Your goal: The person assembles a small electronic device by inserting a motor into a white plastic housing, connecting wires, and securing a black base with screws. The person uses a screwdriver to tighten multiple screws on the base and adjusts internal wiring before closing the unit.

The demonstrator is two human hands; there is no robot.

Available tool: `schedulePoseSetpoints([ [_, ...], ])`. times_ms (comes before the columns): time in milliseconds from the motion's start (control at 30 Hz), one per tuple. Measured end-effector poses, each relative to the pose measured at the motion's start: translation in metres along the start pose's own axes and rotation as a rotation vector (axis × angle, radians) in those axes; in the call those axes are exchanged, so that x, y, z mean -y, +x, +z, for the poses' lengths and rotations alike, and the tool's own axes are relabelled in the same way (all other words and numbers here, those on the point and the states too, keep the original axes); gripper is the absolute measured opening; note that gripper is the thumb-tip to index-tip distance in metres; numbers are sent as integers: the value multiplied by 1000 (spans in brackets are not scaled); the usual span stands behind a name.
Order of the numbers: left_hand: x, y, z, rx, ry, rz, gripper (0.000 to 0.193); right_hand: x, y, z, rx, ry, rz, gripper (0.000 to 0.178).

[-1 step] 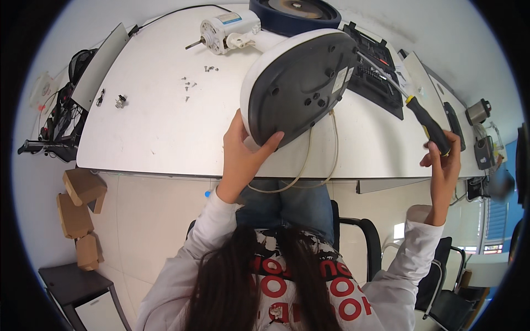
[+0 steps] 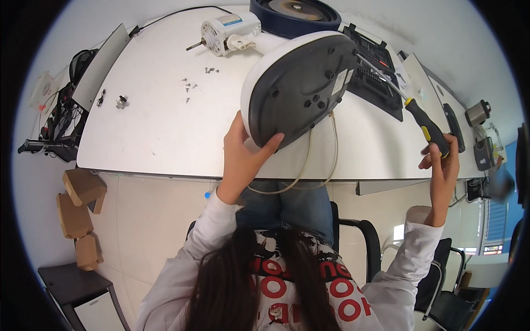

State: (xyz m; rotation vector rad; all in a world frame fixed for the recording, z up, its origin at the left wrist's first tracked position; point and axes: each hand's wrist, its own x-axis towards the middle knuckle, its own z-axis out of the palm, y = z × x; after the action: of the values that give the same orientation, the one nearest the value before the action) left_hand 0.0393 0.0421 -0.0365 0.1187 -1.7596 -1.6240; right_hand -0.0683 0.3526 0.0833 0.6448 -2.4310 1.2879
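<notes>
My left hand (image 2: 245, 154) grips the near-left rim of a tilted rounded base (image 2: 298, 91), white outside with a dark underside turned toward me. It looks like the base of an electric fan. The thumb lies on the dark face; the other fingers are behind it. In my right hand (image 2: 440, 163) is the handle end of a screwdriver (image 2: 424, 120), black and yellow with a long metal shaft. Its tip meets the underside near the far right edge; the exact contact point is too small to tell. A pale cable (image 2: 335, 143) hangs from the base over the table edge.
A white motor (image 2: 223, 37) with a protruding shaft lies beyond the base, beside a dark blue round weight (image 2: 295, 16). Several small screws (image 2: 189, 87) and a small metal part (image 2: 121, 102) lie on the white table (image 2: 149, 135). An open tool case (image 2: 378, 88) sits at the right.
The screwdriver handle has turned slightly, bringing a yellow stripe into fuller view. My right hand has shifted a little down and left. The base has barely moved.
</notes>
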Motion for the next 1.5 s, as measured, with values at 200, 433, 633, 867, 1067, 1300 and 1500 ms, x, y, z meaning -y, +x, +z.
schedulePoseSetpoints([
  [200, 4, 1, 0, 7, 4, 35, 47, -15, 10, -9, 67, 40, 210, 33],
  [433, 5, -2, -2, -3, -29, 21, 46, 18, -2, -2, -2, -64, -81, 57],
  [633, 4, 1, 0, -1, 5, 40, 44, 12, 5, 4, -92, -28, -73, 36],
  [867, 4, 0, 2, -14, -50, 1, 42, 10, 12, 12, -31, 191, 173, 43],
  [1067, 1, 0, -2, -3, -27, 15, 43, 26, -1, 14, -32, 46, -101, 63],
  [1300, 1, -1, -1, 9, -32, 5, 43, 22, 4, 5, -40, -42, 58, 45],
  [1500, 3, -2, -1, 8, -45, 3, 43, 18, 3, 7, 11, 3, -34, 54],
])
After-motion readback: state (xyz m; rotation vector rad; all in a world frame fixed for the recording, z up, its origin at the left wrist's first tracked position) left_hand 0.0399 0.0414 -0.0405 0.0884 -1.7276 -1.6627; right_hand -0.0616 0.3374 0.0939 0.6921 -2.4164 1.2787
